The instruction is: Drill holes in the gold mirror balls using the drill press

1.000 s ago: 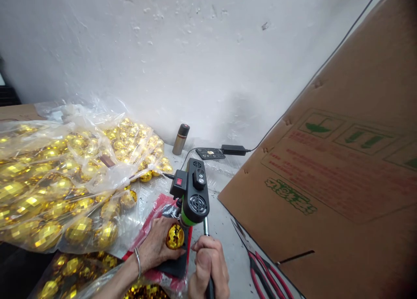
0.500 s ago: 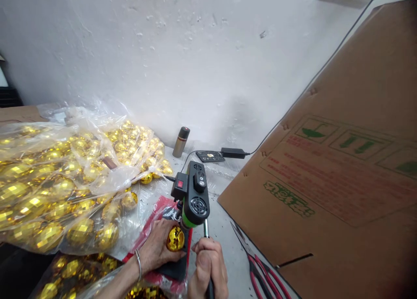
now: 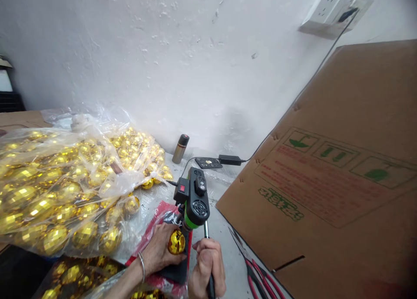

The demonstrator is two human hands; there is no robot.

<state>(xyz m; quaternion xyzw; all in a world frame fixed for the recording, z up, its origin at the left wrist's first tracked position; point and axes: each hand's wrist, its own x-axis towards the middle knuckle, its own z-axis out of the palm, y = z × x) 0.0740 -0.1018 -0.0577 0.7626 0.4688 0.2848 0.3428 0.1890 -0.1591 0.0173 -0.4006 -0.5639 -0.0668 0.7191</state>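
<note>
At the lower middle, my left hand [image 3: 163,246] is closed on a shiny gold mirror-faceted ball [image 3: 177,241], just under the green-ringed end of a black machine [image 3: 197,199] with a red switch. My right hand [image 3: 207,266] wraps round the black grip of a metal lever [image 3: 206,229] that runs up to the machine's side. The ball sits beneath the machine's head; whether the two touch, I cannot tell. Under my left hand lie a dark base plate [image 3: 176,273] and red plastic wrapping [image 3: 161,212].
Clear bags of gold balls [image 3: 48,190] fill the left side. Red-handled scissors [image 3: 257,273] lie beside a large cardboard box [image 3: 325,182] on the right. Behind the machine are a spray can [image 3: 180,149], a remote control [image 3: 208,162] and a black power adapter [image 3: 230,159].
The view has tilted slightly, bringing the wall socket into sight at upper right. Both hands keep their hold on the ball and the lever, with hardly any movement.
</note>
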